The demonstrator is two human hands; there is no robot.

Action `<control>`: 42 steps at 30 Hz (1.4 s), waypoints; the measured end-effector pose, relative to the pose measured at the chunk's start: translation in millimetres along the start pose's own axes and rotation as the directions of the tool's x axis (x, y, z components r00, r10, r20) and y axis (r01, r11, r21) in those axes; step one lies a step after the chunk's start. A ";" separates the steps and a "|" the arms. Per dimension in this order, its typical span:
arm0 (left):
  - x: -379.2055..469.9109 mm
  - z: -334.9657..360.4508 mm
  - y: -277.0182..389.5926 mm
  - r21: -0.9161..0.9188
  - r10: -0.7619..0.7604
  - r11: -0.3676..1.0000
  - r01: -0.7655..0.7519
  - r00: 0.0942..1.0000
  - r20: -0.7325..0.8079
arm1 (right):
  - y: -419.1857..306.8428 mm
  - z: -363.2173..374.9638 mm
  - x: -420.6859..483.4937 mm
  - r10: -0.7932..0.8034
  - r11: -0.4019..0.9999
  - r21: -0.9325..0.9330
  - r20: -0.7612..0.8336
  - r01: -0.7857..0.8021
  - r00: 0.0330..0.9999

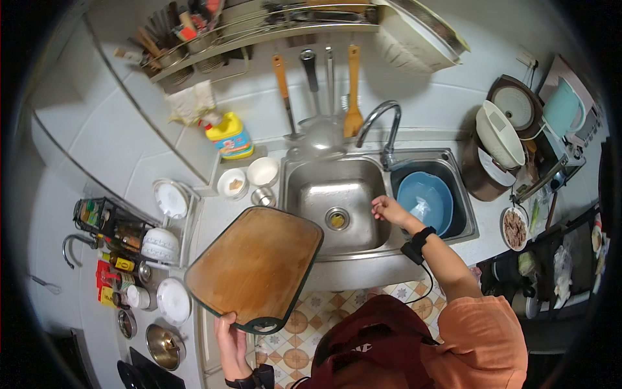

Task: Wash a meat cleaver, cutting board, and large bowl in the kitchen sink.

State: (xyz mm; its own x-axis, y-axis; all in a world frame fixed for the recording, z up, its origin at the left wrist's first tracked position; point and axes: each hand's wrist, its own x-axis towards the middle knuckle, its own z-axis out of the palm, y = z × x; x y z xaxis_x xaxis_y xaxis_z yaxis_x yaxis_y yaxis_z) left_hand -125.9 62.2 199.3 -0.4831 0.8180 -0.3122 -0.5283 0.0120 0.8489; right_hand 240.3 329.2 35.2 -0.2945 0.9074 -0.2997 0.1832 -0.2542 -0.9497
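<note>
My left hand (pixel 230 335) grips the near edge of a large wooden cutting board (pixel 257 262) with a dark green rim, beside its handle slot. The board is tilted, and its far right corner reaches over the left edge of the steel sink (pixel 330 187). My right hand (pixel 388 212) hovers above the right part of this basin with its fingers curled; whether anything small is between them cannot be made out. Yellowish scraps lie in the drain strainer (pixel 337 220). Just beyond the right hand, a blue plastic basin (pixel 426 194) sits in the second sink compartment under the chrome faucet (pixel 388 126).
Two white bowls (pixel 263 171) and a metal cup (pixel 263 197) stand left of the sink. A yellow detergent jug (pixel 230 136) is behind them. To the right are a brown pot (pixel 481 170) and a plate of minced meat (pixel 514 228). Utensils, including a wooden spatula (pixel 354 97), hang on the wall.
</note>
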 end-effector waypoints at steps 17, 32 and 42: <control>169.1 180.5 -148.3 0.510 -0.413 0.815 0.274 0.893 0.180 | 6.9 -141.2 90.2 -0.488 0.657 -0.719 -0.176 0.226 0.855; 213.3 186.4 -186.4 0.584 -0.547 0.740 0.334 0.804 0.234 | 19.4 -123.4 76.0 -0.488 0.598 -0.797 -0.279 0.083 0.827; 214.2 186.9 -199.7 0.764 -0.547 0.622 0.170 0.793 0.268 | -16.0 -13.0 61.8 -0.348 0.933 -0.150 -0.129 0.328 0.929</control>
State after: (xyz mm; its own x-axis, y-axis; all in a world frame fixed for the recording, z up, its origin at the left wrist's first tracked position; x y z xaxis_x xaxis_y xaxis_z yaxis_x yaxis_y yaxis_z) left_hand 6.6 342.5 42.6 0.0935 0.7963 -0.5976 0.1229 0.5864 0.8006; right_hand 231.3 393.7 33.1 -0.2165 0.9742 0.0637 0.2151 0.1112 -0.9702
